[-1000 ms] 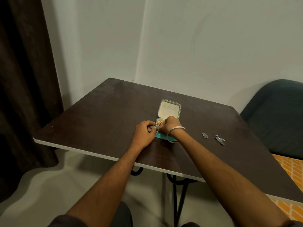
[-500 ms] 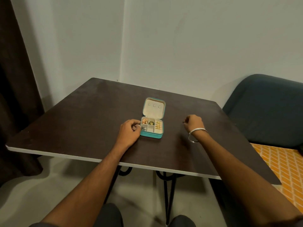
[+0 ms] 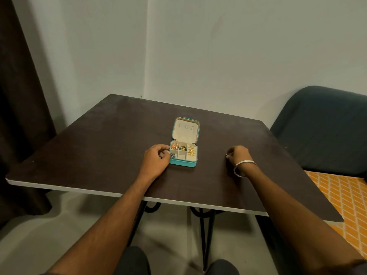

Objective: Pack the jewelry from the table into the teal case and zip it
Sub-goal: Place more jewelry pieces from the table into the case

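Note:
The teal case (image 3: pixel 183 163) lies open in the middle of the dark table (image 3: pixel 99 145), its cream lid (image 3: pixel 185 129) tipped back. Its compartments hold gold pieces (image 3: pixel 175 145), a green piece (image 3: pixel 182 148), gold rings (image 3: pixel 191 151) and a silver piece (image 3: pixel 173 155). My left hand (image 3: pixel 155 160) grips the case's left edge with curled fingers. To the right of the case, my right hand (image 3: pixel 239 154) rests on the table with its fingers curled round a small silver jewelry piece (image 3: pixel 227 155), most of which is hidden.
A dark blue chair (image 3: pixel 321 126) stands off the table's right side, with orange patterned fabric (image 3: pixel 347 205) below it. A dark curtain (image 3: pixel 19 96) hangs at the left. A silver bangle (image 3: pixel 241 168) circles my right wrist.
My right hand has left the case and moved right to where the silver pieces lay. My left hand has stayed at the case's left edge. The camera has swung right.

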